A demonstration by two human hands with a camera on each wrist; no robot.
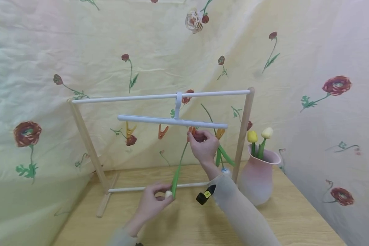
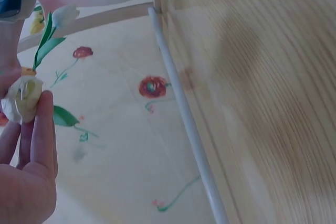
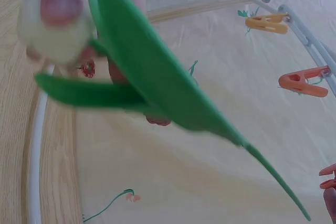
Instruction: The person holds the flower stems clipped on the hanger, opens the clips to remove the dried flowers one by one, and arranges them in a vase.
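Note:
My left hand [image 1: 153, 198] holds an artificial white tulip [image 1: 168, 194] by its flower head, with the bloom low and the green stem rising. In the right wrist view the green leaves [image 3: 157, 77] of this tulip spread across the frame, and the thin stem end stands apart from the clothespin. My right hand [image 1: 204, 146] pinches an orange clothespin [image 1: 191, 132] under the white hanger [image 1: 172, 121]. Beside it, a yellow-orange clothespin [image 1: 220, 133] is at the stem of another upside-down tulip [image 1: 226, 172], partly behind my right arm.
The hanger hooks onto the top bar [image 1: 126, 98] of a wood-and-white rack. A yellow clothespin [image 1: 130, 130] and another orange clothespin [image 1: 162, 132] hang further left. On the wooden table [image 1: 89, 225], a pink-white vase [image 1: 256, 181] with yellow and white tulips stands right of the rack.

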